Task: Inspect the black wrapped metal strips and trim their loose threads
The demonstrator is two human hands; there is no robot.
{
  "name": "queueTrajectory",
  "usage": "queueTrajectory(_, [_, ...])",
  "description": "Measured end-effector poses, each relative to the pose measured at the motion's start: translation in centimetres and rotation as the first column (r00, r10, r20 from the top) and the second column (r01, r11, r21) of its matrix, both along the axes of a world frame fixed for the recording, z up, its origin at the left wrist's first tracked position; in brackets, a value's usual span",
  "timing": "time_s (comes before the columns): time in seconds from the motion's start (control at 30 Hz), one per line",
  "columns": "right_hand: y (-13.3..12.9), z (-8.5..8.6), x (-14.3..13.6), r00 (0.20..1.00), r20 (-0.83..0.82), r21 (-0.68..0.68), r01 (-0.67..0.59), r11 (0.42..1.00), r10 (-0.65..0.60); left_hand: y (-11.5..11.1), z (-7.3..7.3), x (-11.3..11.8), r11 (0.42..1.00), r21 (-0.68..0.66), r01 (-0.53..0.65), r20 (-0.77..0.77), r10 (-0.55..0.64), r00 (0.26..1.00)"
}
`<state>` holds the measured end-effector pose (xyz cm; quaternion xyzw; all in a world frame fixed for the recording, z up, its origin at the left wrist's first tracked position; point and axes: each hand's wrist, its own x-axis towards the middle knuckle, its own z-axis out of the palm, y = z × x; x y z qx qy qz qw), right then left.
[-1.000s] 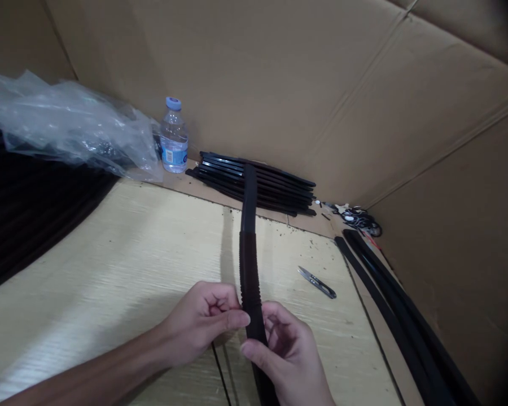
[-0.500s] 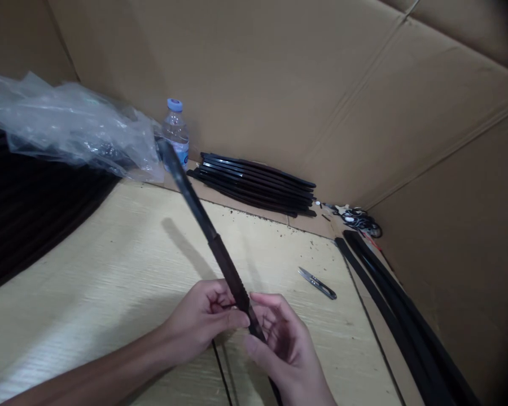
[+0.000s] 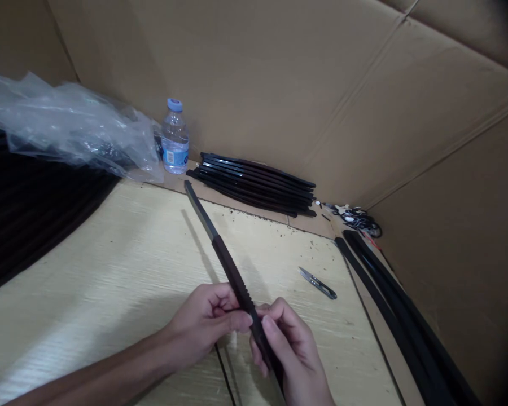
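Observation:
A long, thin dark strip (image 3: 231,270) slants up and away from my hands. Its middle section is ridged, as if wound with cord, and its far end is smooth. My left hand (image 3: 209,318) is closed, with thumb and fingers pinching the strip just below the ridges. From beneath that hand a thin black cord (image 3: 224,369) hangs down to the lower edge. Lower on the strip, my right hand (image 3: 294,344) is closed, thumb against the near side and fingers curled around it. The strip's lower end runs out of view.
Thread snips (image 3: 317,283) lie right of my hands on the pale tabletop (image 3: 144,254). Behind are a water bottle (image 3: 175,138), a bundle of black strips (image 3: 258,186) and clear plastic (image 3: 80,127) over dark strips (image 3: 34,208). More black strips (image 3: 389,299) lie right, near the cardboard wall (image 3: 457,237).
The strip's far end has swung down and right, away from in front of the bottle. My right fingers and thumb have closed in on the strip beside my left thumb.

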<state>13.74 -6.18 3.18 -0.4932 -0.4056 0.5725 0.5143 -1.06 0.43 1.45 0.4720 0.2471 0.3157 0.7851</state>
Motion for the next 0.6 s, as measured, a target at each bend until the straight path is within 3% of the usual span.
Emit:
queueTrajectory(0.1, [-0.08,-0.02,0.13,1.000,-0.001,0.040,-0.004,0.999,0.004,0.17,0.25,0.00,0.999,-0.024,0.044,0.078,-0.042,0.996])
queueTrajectory(0.3, [0.43,0.08,-0.08,0.992,-0.125,0.017,-0.019,1.000,0.021,0.37,0.37,-0.40,1.000,-0.006,0.006,-0.024,-0.006,1.000])
queueTrajectory(0.43, [0.60,0.23,-0.15,1.000,-0.025,-0.012,0.005,1.000,-0.005,0.09,0.02,-0.35,1.000,-0.005,-0.005,-0.082,0.005,0.997])
queueTrajectory(0.6, [0.31,0.67,-0.05,0.998,-0.030,-0.068,-0.053,0.996,0.051,-0.04,-0.10,-0.09,0.999,-0.014,0.037,0.002,-0.037,0.999])
